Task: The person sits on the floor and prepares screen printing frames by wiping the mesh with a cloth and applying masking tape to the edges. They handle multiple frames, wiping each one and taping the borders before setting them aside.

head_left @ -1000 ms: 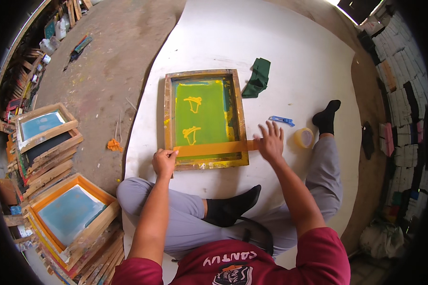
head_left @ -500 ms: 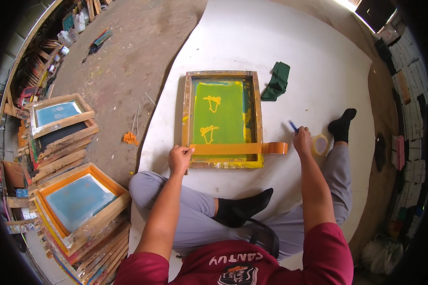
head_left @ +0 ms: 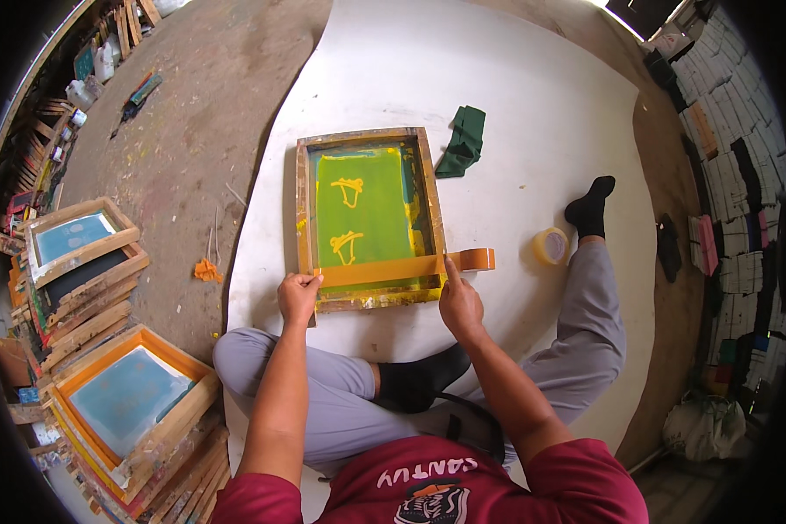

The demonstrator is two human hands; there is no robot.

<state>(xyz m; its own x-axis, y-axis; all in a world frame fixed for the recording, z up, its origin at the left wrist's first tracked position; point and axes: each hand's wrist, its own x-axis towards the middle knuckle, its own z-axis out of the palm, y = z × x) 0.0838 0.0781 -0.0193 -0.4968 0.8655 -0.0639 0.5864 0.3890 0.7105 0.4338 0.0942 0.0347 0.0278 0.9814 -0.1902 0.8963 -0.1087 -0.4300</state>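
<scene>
A wooden screen-printing frame (head_left: 364,135) lies on the white sheet in front of me, its green mesh (head_left: 380,205) marked with two yellow outlines. A strip of orange-brown tape (head_left: 375,270) runs across its near part, with the tape roll (head_left: 477,259) at the strip's right end, just beyond the frame. My left hand (head_left: 298,297) pinches the strip's left end at the frame's left side. At the frame's right edge, beside the roll, my right hand (head_left: 461,301) is closed with its index finger along the tape; the slim blue tool in it is almost wholly hidden.
A clear tape roll (head_left: 550,246) and a dark green cloth (head_left: 463,141) lie on the white sheet (head_left: 533,105). Stacked wooden screen frames (head_left: 131,410) stand at the left, near a crumpled orange scrap (head_left: 206,271). My black-socked feet (head_left: 591,205) rest on the sheet.
My right hand has moved left with the slim blue tool, from near the clear tape roll to the strip at the frame's right edge. My left hand still holds the strip's end.
</scene>
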